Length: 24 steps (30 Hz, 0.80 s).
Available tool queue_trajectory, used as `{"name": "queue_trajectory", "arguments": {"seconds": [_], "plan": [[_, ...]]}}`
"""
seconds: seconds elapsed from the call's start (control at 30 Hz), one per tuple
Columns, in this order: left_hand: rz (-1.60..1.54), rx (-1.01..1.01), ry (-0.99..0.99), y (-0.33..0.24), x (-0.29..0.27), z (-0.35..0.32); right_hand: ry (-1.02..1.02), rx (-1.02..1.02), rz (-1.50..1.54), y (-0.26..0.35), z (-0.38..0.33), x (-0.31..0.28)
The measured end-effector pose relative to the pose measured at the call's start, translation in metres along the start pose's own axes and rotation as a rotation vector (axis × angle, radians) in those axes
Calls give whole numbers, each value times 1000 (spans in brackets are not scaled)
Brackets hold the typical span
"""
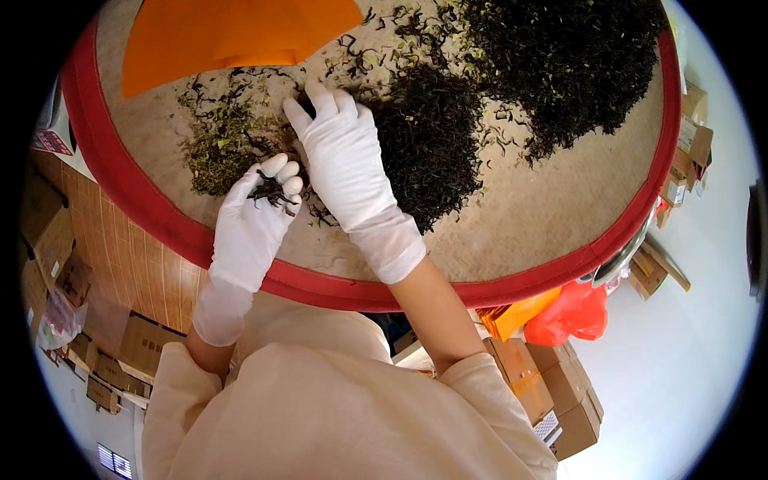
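Your left hand [260, 204], gloved in white, sits left of centre in the frame, its fingers curled in around a small clump of dark leaves [270, 192]. Your right hand [336, 136], also gloved, lies just to its upper right, back of the hand up, fingers bent and slightly apart; you cannot tell from here whether its fingertips pinch anything. The middle heap [436, 144] of the same leaf is just beside your right hand, on its right, and a larger dark heap [568, 64] fills the upper right. Near your left hand, toward the upper left, lies a yellow-green pile [216, 156].

The dark leaves are thin, twisted and nearly black, with loose strands scattered between the heaps; the yellow-green pile looks paler and more broken.

Your worktop [536, 236] is rounded and beige, edged by a wide red rim [344, 294]. An orange sheet [240, 36] lies at its upper left. Below the rim, at the lower right, you have a red plastic bag [568, 316] and cardboard boxes [576, 400]; brown flooring [120, 232] shows at the left.
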<state>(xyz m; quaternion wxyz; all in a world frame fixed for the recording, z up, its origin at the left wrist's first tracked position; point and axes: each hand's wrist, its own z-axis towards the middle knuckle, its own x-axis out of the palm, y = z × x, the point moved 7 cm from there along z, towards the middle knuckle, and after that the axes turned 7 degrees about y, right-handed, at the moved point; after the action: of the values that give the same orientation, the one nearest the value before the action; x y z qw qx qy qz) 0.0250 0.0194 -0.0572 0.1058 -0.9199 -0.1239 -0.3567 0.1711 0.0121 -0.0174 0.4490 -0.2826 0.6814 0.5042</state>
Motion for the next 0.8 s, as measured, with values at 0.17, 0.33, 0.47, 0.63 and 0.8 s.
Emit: {"name": "queue_trajectory", "arguments": {"seconds": [0.17,0.33,0.47,0.63,0.8], "plan": [[12,49,-23,-8,0,-1,-216,195,569,-35,-41,-35],[-23,15,56,-3,3,2,-182,653,1247,-83,-85,-72],[-25,-21,70,0,6,3,-188,556,988,-91,-100,-95],[38,3,28,-4,5,2,-310,712,754,-121,-131,-89],[78,7,-33,-5,12,0,39,312,178,-77,-108,-81]]}}
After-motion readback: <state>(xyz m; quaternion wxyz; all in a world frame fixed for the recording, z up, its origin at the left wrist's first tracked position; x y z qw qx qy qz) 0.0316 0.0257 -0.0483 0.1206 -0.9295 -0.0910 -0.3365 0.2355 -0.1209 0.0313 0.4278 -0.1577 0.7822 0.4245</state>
